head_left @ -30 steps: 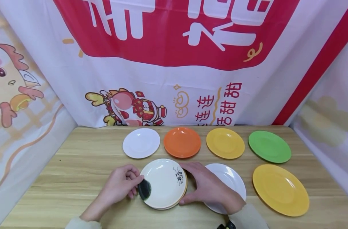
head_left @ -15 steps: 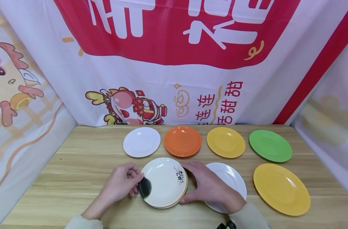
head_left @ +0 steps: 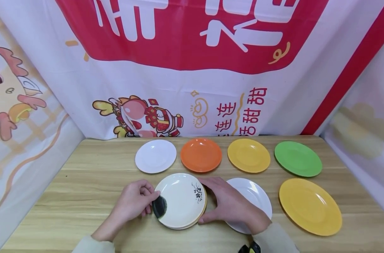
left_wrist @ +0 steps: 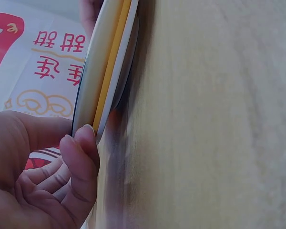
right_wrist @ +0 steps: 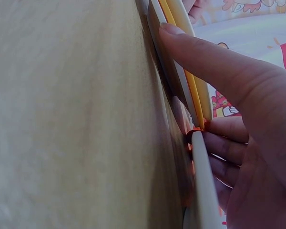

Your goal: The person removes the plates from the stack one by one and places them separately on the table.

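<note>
A cream plate (head_left: pixel 180 202) with a dark patch and a black floral print tops a small stack in the head view. Under it the left wrist view shows a yellow plate (left_wrist: pixel 112 62) and a white plate (left_wrist: pixel 117 71), edges close together. My left hand (head_left: pixel 133 202) pinches the stack's left rim between thumb and finger. At the right rim, my right hand (head_left: pixel 226 205) holds the stack, thumb at the near side and fingers at the far side. Its forearm passes over a white plate (head_left: pixel 255 193) on the table, hiding part of it.
Along the back of the wooden table (head_left: pixel 84 182) lie a white plate (head_left: pixel 155 156), an orange plate (head_left: pixel 201 155), a yellow plate (head_left: pixel 249 155) and a green plate (head_left: pixel 298 159). A larger yellow plate (head_left: pixel 310 206) is at the right. Printed cloth (head_left: pixel 192 84) hangs behind.
The head view has shifted slightly. Both hands keep the same hold on the plate stack, and the other plates stay where they were.
</note>
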Available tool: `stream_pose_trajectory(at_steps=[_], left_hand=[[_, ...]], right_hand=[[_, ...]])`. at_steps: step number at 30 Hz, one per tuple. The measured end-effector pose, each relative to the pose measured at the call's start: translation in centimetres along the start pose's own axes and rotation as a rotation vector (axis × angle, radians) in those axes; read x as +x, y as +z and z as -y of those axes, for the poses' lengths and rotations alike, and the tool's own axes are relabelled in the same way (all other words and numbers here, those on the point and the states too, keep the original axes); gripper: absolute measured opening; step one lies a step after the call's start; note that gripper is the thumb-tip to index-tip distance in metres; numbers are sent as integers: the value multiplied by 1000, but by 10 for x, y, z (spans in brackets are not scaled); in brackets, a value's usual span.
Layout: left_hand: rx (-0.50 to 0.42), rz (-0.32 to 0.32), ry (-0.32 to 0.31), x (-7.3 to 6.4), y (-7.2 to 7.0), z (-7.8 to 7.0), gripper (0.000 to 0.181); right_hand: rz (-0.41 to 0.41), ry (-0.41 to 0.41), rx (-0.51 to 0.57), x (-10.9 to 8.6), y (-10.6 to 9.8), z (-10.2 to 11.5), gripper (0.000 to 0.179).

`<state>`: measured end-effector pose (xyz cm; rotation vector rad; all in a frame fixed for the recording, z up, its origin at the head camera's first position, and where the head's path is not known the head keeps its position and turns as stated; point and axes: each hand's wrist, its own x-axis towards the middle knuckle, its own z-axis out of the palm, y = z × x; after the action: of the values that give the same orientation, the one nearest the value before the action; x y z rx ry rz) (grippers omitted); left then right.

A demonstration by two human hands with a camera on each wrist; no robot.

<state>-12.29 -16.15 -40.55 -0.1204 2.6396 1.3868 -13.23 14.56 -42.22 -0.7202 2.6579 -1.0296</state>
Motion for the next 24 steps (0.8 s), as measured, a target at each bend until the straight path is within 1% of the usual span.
stream_pose_trajectory(at_steps=[12, 17, 21, 24], left_hand=[[15, 24, 24, 1, -1, -1, 12], [19, 36, 38, 2, -1, -2, 11], [1, 32, 41, 2, -1, -4, 10], [-21, 29, 43, 2, -4, -6, 11]], right_hand=[[11, 24, -4, 0, 0, -1, 109], [-1, 8, -5, -1, 1, -1, 108], [-15, -16, -8, -1, 0, -2, 108], [-5, -4, -5, 0, 0, -2, 110]])
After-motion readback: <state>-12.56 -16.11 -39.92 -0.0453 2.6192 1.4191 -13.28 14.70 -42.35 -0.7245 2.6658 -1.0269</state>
